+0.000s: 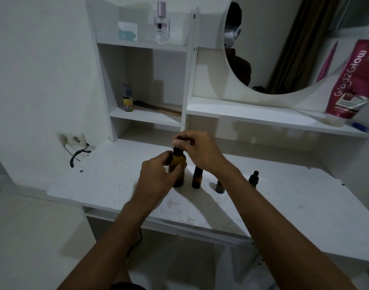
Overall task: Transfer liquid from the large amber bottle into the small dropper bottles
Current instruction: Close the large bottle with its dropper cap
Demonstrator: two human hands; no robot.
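Note:
The large amber bottle [178, 166] stands upright on the white desk [108, 185]. My left hand [158, 176] grips its body from the left. My right hand [197, 150] is closed over the black cap [180, 138] at the bottle's top. Just right of it stands a small amber dropper bottle [197, 178] with a black top. Two more small dropper bottles stand further right: one [219, 187] mostly hidden behind my right forearm, the other [253, 178] dark with a black dropper cap.
A white shelf unit rises behind the desk, holding a small spray can [127, 98], a comb [158, 107] and a perfume bottle [162, 24]. A round mirror [284, 45] and a pink tube [353, 80] are at the right. A wall socket with a cable [74, 141] is at the left.

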